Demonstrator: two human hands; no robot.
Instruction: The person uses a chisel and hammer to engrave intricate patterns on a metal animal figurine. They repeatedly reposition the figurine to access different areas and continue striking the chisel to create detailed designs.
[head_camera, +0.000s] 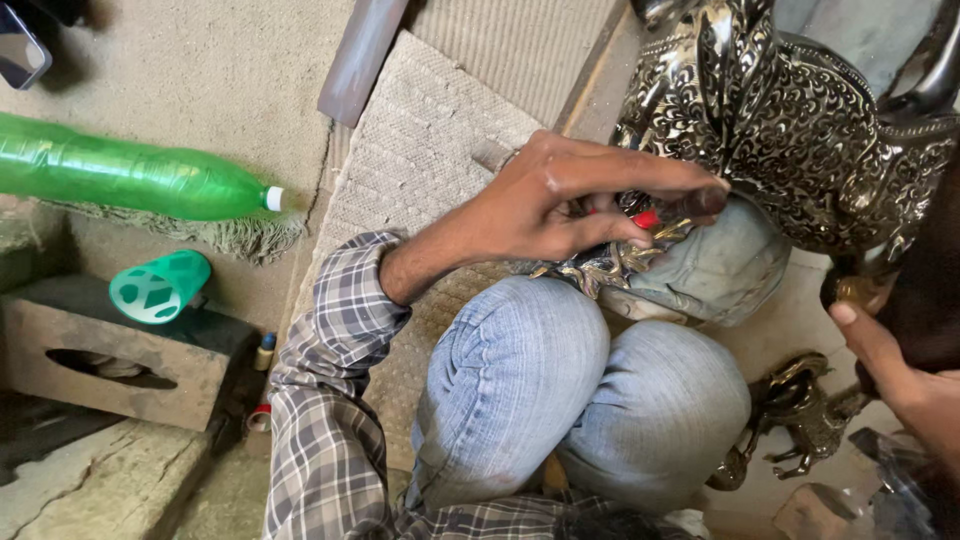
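Ornate metal figure (800, 130) runs off-frame; left hand (560, 200) pinches a half-hidden red-tipped tool (648, 218), right hand's (900, 380) grip unclear.

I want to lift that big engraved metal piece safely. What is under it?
Under the engraved metal piece sits a worn grey-blue cushion propped on the bent knee. The left hand covers part of the lower edge, so the contact there is hidden.
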